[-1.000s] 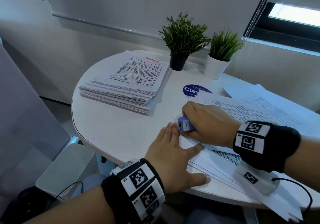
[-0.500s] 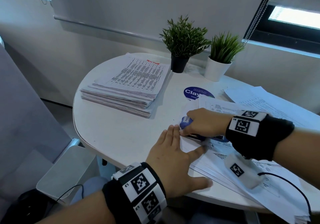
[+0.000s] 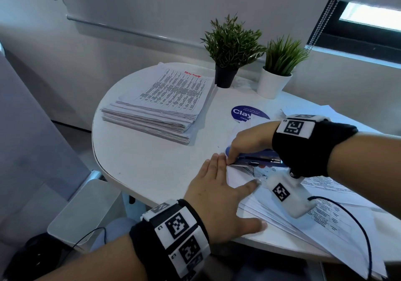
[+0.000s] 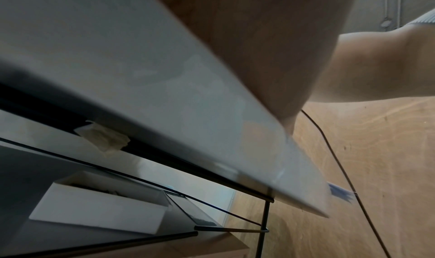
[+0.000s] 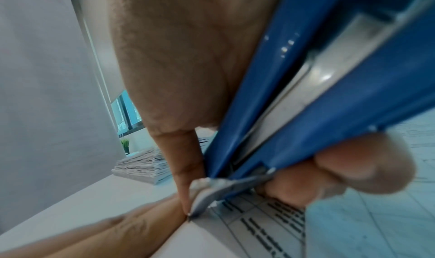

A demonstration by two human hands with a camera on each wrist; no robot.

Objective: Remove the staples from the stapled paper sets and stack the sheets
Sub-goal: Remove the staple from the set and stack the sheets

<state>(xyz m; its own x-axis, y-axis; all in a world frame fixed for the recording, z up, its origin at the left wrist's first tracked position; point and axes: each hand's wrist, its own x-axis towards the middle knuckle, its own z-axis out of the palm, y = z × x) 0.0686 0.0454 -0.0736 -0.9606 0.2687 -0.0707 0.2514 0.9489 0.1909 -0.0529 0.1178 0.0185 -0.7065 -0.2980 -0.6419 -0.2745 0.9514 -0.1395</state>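
White table (image 3: 152, 167), paper stack (image 3: 158, 109) (far left), 2 potted plants (image 3: 232, 48), blue sticker (image 3: 240, 113), loose sheets (image 3: 325, 211)

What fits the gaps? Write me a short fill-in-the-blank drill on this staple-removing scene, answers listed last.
1. The right hand grips a stapler coloured ____.
2. The left hand lies ____ on the stapled paper set.
3. The stapler's metal tip meets the paper at its ____.
4. Behind the tall paper stack stand ____ potted plants.

Answers: blue; flat; corner; two
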